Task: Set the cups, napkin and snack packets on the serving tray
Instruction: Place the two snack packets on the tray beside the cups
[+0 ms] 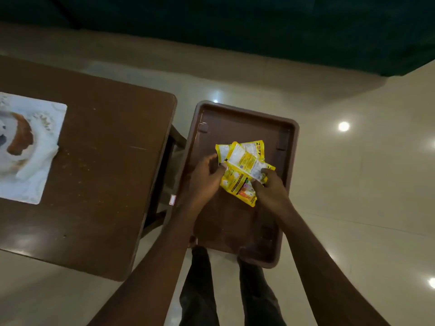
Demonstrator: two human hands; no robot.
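Observation:
Several yellow snack packets (244,165) are fanned out over the middle of a brown serving tray (290,142). My left hand (207,177) pinches the left edge of the packets with thumb and fingers. On their lower right edge my right hand (270,189) grips them too. The tray sits to the right of the table, its near end above my legs. No cups or napkin show on the tray.
A brown wooden table (98,161) stands at the left with a white printed placemat (26,149) on it. Glossy beige floor tiles (364,184) surround the tray. A dark green surface (259,24) spans the far side.

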